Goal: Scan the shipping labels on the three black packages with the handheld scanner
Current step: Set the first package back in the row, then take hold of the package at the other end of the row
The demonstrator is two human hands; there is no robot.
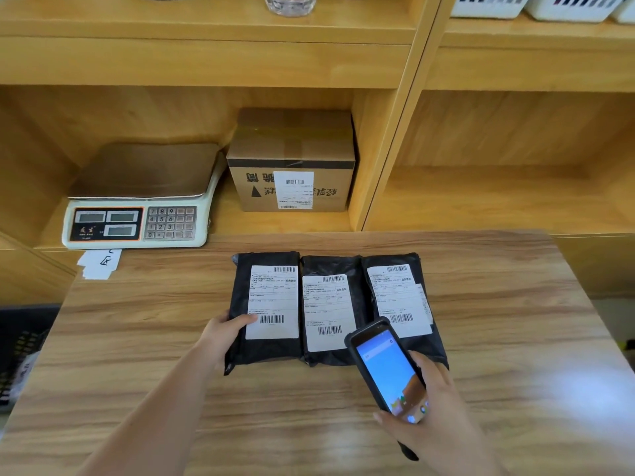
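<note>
Three black packages lie side by side, touching, near the middle of the wooden tabletop (137, 338), each with a white shipping label facing up: the left package (240, 345), the middle package (357, 297) and the right package (426, 341). The left hand (223, 334) rests on the near left edge of the left package, its grip partly closed, thumb lying over the lower left corner of that package's label (273, 300) and the other fingers hidden beneath. The right hand (436, 410) has its grip closed around the handheld scanner (388, 369), a dark phone-shaped device with a lit blue screen facing up. The scanner is tilted with its far end over the near part of the gap between the middle and right packages, covering a corner of the right label (402, 300). The middle label (326, 310) shows fully. On the shelf beyond the tabletop stand a weighing scale (141, 197) at the left and a cardboard box (292, 159) just beside it to the right
</note>
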